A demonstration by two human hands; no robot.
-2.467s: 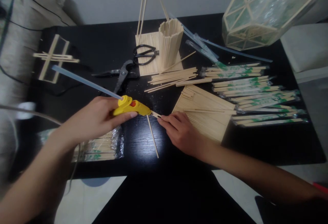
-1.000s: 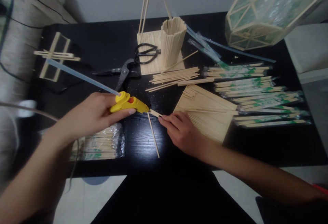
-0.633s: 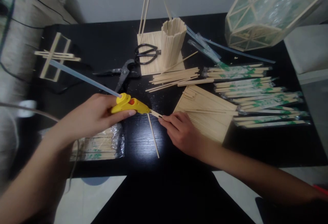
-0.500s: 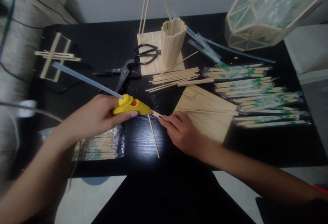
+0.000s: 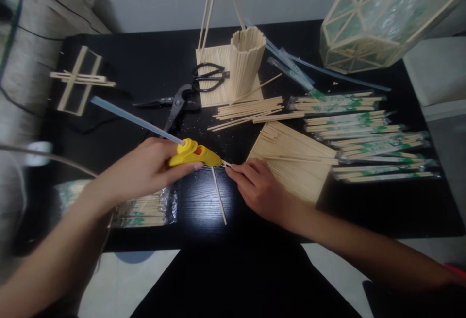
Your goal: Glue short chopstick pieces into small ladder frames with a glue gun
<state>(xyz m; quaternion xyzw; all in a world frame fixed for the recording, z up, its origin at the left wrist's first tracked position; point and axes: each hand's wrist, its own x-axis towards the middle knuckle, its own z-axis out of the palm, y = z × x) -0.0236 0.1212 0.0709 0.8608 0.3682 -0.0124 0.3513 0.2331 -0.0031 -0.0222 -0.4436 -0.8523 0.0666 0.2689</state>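
My left hand (image 5: 155,162) is wrapped round a yellow hot glue gun (image 5: 192,154), with a long translucent glue stick (image 5: 136,120) sticking out of its back. The gun's nozzle meets a short wooden stick (image 5: 225,163) pinched in the fingertips of my right hand (image 5: 257,184); most of that stick is hidden by the nozzle and fingers. Below the nozzle a thin wooden stick (image 5: 219,196) lies on the black table (image 5: 198,233). Just beyond my right hand is a flat panel of joined sticks (image 5: 302,177) with a few loose pieces on top.
Behind stand a stick-built cup (image 5: 247,68) on a square stick mat (image 5: 214,92), black-handled scissors (image 5: 208,76) and pliers (image 5: 178,104). Wrapped chopsticks (image 5: 378,143) lie at right, more bundles (image 5: 145,211) at left. A stick frame (image 5: 82,81) sits far left, a faceted frame (image 5: 358,26) back right.
My left hand has moved the glue gun slightly right, so its nozzle now sits nearer my right fingertips along the short stick. My right hand has stayed put.
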